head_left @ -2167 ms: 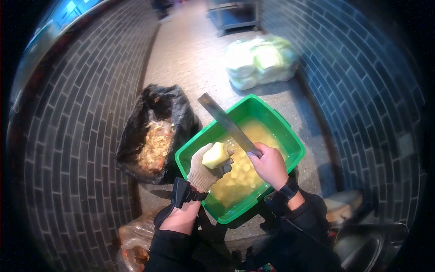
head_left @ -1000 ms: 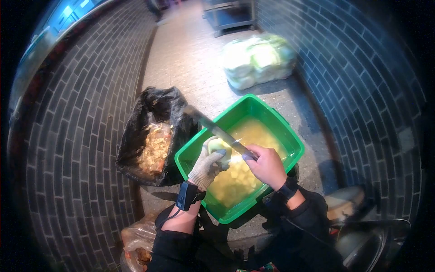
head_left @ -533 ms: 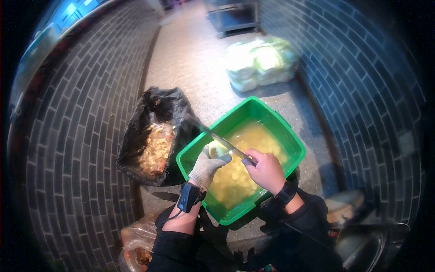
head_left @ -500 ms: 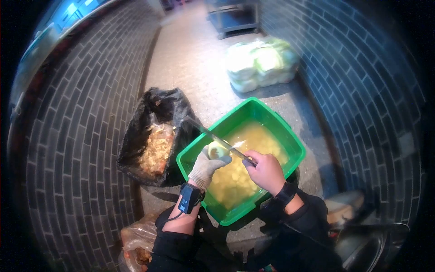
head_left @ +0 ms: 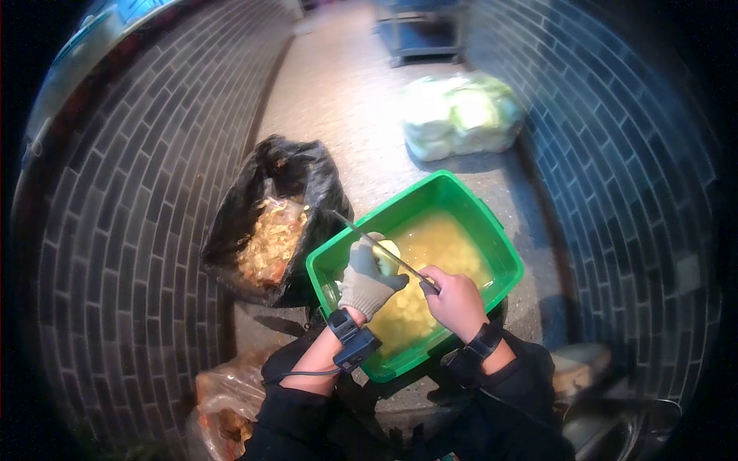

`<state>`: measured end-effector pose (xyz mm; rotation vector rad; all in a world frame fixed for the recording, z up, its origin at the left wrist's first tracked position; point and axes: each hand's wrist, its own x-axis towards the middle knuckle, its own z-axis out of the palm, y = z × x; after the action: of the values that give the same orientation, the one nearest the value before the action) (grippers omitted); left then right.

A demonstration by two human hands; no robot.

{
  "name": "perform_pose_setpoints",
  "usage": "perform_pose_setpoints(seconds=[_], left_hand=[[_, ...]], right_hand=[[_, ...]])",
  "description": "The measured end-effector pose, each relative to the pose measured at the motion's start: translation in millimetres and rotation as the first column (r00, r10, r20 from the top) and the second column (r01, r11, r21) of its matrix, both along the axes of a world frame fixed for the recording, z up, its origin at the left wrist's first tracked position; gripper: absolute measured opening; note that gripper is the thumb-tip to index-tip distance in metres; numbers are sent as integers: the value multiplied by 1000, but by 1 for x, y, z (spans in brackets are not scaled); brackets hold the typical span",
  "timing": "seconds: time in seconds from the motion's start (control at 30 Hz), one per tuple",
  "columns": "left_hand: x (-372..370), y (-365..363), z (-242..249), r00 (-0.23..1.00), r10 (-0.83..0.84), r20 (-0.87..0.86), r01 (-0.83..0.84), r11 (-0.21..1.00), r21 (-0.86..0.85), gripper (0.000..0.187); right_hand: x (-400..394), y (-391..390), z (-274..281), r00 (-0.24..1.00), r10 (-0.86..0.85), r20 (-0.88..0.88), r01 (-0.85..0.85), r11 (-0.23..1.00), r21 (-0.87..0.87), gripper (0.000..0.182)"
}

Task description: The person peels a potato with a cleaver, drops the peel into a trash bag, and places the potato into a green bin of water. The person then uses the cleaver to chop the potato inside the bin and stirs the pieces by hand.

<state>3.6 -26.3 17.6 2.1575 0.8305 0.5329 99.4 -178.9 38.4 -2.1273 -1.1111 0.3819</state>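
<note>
My left hand [head_left: 370,278], in a pale knitted glove, is closed around a peeled, pale yellow potato [head_left: 388,257]. My bare right hand [head_left: 453,301] grips the handle of a long knife [head_left: 382,247], whose blade runs up and left across the potato. Both hands are over a green plastic tub [head_left: 496,230]. Cloudy water in the tub covers many pale yellow chunks [head_left: 411,309].
Left of the tub, a black plastic bag [head_left: 329,184] lies open with peelings [head_left: 273,242] inside. A clear bag [head_left: 219,384] sits lower left. Farther along the floor are wrapped cabbages [head_left: 461,115] and a metal cart [head_left: 425,34]. Brick walls flank both sides.
My left wrist has turned, and the gloved hand with the potato has rolled under the blade. The view has shifted slightly, so the tub and bags appear moved.
</note>
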Motion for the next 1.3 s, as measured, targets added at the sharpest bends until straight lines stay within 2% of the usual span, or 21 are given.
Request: perform_pose_setpoints(seconds=[0.03, 0.1, 0.23, 0.3, 0.33, 0.47, 0.57, 0.77, 0.83, 0.87, 0.9, 0.97, 1.1, 1.17, 1.3], left_hand=[[-1, -3, 6, 1000, 4, 0, -4, 1000, -2, 73], [-2, -6, 11, 989, 61, -134, -57, 998, 32, 68], [-2, 0, 0, 994, -25, -106, 31, 998, 63, 65], [-2, 2, -8, 986, -153, 64, 158, 984, -79, 62], [-1, 2, -8, 981, -167, 96, 184, 960, -213, 60], [0, 2, -7, 963, -214, 164, 256, 913, -316, 59], [2, 0, -17, 973, -171, 155, 207, 944, -255, 58], [8, -7, -37, 978, -26, 208, 113, 901, -419, 43], [8, -11, -36, 980, 108, 169, 18, 792, -610, 68], [7, -12, -36, 982, 103, 156, 6, 817, -576, 70], [6, -12, -38, 982, 106, 156, 4, 817, -576, 70], [5, -12, -45, 975, 162, 152, -15, 729, -684, 68], [3, -6, -42, 997, 54, 55, -8, 785, -619, 65], [3, -11, -40, 965, 202, 165, -13, 669, -743, 63], [4, -12, -46, 960, 222, 169, -37, 701, -712, 65]], right_hand=[[-2, 1, -2, 1000, 4, 0, -4, 1000, -2, 17], [-5, 4, -5, 1000, -20, -6, 20, 1000, 9, 16], [-10, 10, -9, 997, -28, -77, 32, 999, 42, 16], [-12, 12, -14, 999, -32, -4, 33, 994, 101, 17], [-12, 12, -12, 999, -35, -4, 35, 994, 102, 17], [-10, 10, -15, 998, -2, 70, -4, 996, 92, 23], [-13, 11, -15, 995, -12, 95, 1, 994, 106, 26], [-21, 11, -13, 994, -67, 90, 59, 994, 90, 26], [-23, 11, -15, 994, -72, 81, 65, 995, 81, 26], [-24, 11, -17, 994, -74, 77, 67, 994, 87, 27], [-25, 10, -19, 994, -76, 73, 69, 993, 94, 27], [-27, 10, -22, 994, -76, 77, 67, 991, 118, 28], [-32, 12, -21, 994, -81, 78, 70, 988, 139, 28], [-34, 13, -24, 992, -90, 90, 77, 987, 144, 28], [-35, 13, -24, 990, -104, 93, 89, 984, 153, 28]])
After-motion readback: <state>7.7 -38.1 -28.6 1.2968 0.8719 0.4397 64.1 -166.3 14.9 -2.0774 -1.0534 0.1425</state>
